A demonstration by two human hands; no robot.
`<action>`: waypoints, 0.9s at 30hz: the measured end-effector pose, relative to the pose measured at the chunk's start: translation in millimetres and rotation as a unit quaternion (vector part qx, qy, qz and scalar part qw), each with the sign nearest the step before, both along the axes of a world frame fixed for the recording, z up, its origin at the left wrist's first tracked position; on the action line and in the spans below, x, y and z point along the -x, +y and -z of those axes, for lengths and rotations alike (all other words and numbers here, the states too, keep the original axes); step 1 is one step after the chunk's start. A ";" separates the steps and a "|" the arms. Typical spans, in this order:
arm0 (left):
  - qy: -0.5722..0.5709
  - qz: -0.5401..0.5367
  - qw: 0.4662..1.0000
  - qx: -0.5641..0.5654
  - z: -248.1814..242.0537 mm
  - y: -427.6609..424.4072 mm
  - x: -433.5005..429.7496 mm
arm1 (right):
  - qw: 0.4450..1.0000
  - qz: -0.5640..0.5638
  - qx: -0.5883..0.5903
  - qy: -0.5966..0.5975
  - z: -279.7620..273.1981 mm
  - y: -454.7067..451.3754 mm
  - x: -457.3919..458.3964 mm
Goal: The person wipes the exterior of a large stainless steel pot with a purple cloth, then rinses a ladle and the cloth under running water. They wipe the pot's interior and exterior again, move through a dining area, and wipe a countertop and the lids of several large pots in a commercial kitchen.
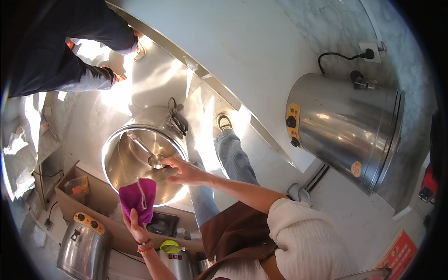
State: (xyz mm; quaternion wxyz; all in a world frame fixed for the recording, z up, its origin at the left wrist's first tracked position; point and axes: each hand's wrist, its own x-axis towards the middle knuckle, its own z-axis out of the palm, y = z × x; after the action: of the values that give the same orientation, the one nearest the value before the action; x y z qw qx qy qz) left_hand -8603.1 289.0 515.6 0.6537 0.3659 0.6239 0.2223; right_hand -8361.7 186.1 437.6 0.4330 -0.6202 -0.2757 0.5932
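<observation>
My left hand point(134, 227) holds up a purple cloth point(137, 199) with a pale loop or strip on it, at the near left side of a large open steel pot point(140, 182). A metal ladle point(141, 144) slants inside the pot's outline, its round bowl towards me. My right hand point(189, 173) is over the pot's right part, thumb and index finger apart. Its index fingertip is at the ladle bowl's edge; whether the fingers grip it cannot be told. A coiled black cord point(177, 122) hangs at the pot's far right side.
A steel electric barrel point(343, 129) with knobs stands on the white counter point(259, 70) at right, plugged into the wall. A smaller one point(85, 245) is at lower left, beside a brown open-topped unit point(94, 210). Another person's legs point(80, 66) stand at upper left. A green strainer-like item point(170, 246) lies near me.
</observation>
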 end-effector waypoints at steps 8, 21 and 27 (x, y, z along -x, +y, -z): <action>-0.080 0.242 0.963 -0.088 -2.6 -85.6 -276.1 | 0.981 0.151 0.037 -0.113 -71.2 -107.6 -161.1; -0.042 0.584 0.720 -0.372 -28.9 -97.6 -380.4 | 0.897 0.358 0.045 -0.256 -127.3 -185.9 -201.8; -0.133 0.647 0.724 -0.198 -39.1 -102.2 -423.8 | 0.763 0.441 0.118 -0.457 -128.3 -195.4 -246.4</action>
State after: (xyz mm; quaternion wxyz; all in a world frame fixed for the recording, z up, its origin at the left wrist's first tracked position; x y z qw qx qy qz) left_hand -8179.3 186.9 554.6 0.6277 0.7686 0.0845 -0.0895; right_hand -8115.3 -9.3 566.0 0.3926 -0.9174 -0.0646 0.0105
